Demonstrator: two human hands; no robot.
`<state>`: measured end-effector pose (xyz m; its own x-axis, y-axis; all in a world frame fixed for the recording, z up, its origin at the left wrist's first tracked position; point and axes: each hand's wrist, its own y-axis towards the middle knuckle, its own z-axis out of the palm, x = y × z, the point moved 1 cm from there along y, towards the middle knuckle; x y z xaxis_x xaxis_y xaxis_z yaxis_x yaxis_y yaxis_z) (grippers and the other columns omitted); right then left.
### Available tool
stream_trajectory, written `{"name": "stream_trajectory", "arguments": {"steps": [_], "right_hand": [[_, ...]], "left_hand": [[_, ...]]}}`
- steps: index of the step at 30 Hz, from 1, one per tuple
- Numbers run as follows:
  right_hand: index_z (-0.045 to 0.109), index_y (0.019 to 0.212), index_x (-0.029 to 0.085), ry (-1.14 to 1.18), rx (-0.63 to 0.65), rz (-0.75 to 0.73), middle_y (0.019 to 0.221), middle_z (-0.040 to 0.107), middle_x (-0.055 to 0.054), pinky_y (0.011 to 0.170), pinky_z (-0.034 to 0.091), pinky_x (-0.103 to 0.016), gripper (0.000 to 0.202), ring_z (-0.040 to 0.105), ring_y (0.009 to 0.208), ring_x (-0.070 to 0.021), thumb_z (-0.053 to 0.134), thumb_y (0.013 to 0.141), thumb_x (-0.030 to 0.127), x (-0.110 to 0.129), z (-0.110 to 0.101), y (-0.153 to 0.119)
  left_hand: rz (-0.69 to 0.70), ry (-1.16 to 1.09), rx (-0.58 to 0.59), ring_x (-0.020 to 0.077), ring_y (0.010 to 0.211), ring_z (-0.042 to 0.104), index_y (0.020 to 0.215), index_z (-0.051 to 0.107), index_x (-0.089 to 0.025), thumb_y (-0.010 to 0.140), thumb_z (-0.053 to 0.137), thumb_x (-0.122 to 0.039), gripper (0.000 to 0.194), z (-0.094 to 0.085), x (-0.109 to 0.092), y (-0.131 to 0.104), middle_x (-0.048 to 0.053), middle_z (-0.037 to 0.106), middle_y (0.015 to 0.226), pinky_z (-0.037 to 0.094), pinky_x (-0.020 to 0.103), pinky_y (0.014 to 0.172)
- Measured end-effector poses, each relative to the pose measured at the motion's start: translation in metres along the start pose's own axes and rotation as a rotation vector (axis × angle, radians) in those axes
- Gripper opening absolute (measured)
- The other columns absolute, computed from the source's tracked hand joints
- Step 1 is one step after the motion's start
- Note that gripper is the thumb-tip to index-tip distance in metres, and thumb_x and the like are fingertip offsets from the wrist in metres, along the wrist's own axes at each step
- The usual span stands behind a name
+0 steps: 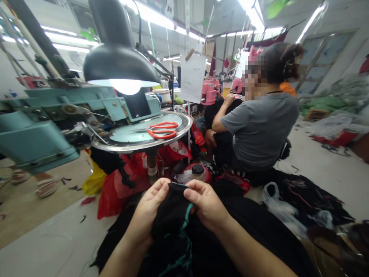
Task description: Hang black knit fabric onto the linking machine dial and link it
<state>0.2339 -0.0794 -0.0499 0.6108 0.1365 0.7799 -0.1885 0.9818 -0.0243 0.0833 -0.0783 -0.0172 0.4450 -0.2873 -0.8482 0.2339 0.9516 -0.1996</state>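
Black fabric (170,211) is stretched between my two hands at the lower middle. My left hand (151,207) pinches its upper left edge between thumb and fingers. On the other side, my right hand (206,204) is closed on the upper right edge. A teal yarn strip (186,221) hangs down the fabric from beside my right fingers. More black cloth lies below and around my forearms. Beyond my hands, red-handled scissors (163,130) rest on the round machine plate (141,145).
A teal machine (37,142) and black lamp (121,65) stand at the left. A person in a grey shirt (259,127) sits ahead to the right. Red bags (123,188), a lidded jar (198,173) and a clear plastic bag (281,207) lie around.
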Motion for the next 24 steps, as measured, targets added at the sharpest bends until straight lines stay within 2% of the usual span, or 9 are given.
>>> {"name": "stream_trajectory", "arguments": {"steps": [4,7,10,14,18,22,24], "right_hand": [[0.070,0.074,0.015,0.151,-0.057,0.020,0.068,0.072,0.000,0.061,0.051,-0.021,0.031,0.063,0.059,-0.0105,0.093,0.060,0.030,0.004,0.003,-0.001],[0.069,0.075,0.017,0.290,-0.094,0.040,0.070,0.071,0.001,0.061,0.052,-0.021,0.029,0.063,0.060,-0.0106,0.092,0.062,0.029,0.004,0.005,-0.001],[0.066,0.073,0.018,0.329,-0.119,0.018,0.068,0.068,0.002,0.063,0.053,-0.023,0.026,0.062,0.060,-0.0116,0.089,0.066,0.029,0.002,0.008,-0.002],[0.063,0.071,0.019,0.291,-0.102,-0.009,0.066,0.063,0.003,0.067,0.053,-0.027,0.028,0.060,0.062,-0.0136,0.085,0.070,0.035,0.000,0.013,-0.002],[0.063,0.071,0.017,0.240,-0.062,0.010,0.065,0.063,0.004,0.060,0.048,-0.023,0.034,0.055,0.059,-0.0100,0.088,0.067,0.040,0.005,0.012,-0.005],[0.068,0.070,0.013,0.052,0.028,0.178,0.062,0.067,0.001,0.054,0.043,-0.020,0.044,0.057,0.053,-0.0088,0.097,0.050,0.039,0.009,0.000,-0.013],[0.070,0.069,0.011,-0.049,0.069,0.226,0.063,0.069,0.000,0.055,0.044,-0.020,0.042,0.059,0.055,-0.0094,0.097,0.049,0.036,0.011,-0.007,-0.016]], "left_hand": [[-0.033,0.024,0.033,0.0087,0.052,0.056,0.084,0.060,-0.017,0.073,0.085,-0.035,0.032,0.000,0.000,0.000,-0.002,0.063,0.067,0.046,0.016,0.050],[-0.050,0.068,0.068,0.0083,0.052,0.055,0.082,0.062,-0.016,0.074,0.084,-0.037,0.031,-0.001,0.004,0.000,-0.001,0.063,0.067,0.045,0.015,0.049],[-0.049,0.065,0.059,0.0098,0.054,0.056,0.083,0.063,-0.016,0.072,0.085,-0.037,0.032,0.000,0.008,0.000,-0.001,0.063,0.068,0.046,0.017,0.050],[-0.053,0.046,0.056,0.0114,0.057,0.058,0.081,0.063,-0.016,0.069,0.087,-0.038,0.034,0.005,0.015,-0.002,0.000,0.064,0.069,0.048,0.018,0.053],[-0.035,0.080,0.055,0.0121,0.057,0.058,0.081,0.063,-0.017,0.069,0.087,-0.041,0.036,0.007,0.016,-0.003,0.000,0.063,0.069,0.047,0.018,0.053],[0.074,0.292,0.070,0.0120,0.057,0.054,0.082,0.065,-0.018,0.074,0.082,-0.044,0.031,0.005,0.006,-0.003,0.000,0.062,0.068,0.043,0.018,0.052],[0.140,0.456,0.102,0.0129,0.059,0.053,0.080,0.068,-0.017,0.075,0.081,-0.044,0.030,0.005,-0.001,-0.001,0.002,0.062,0.067,0.042,0.018,0.053]]}}
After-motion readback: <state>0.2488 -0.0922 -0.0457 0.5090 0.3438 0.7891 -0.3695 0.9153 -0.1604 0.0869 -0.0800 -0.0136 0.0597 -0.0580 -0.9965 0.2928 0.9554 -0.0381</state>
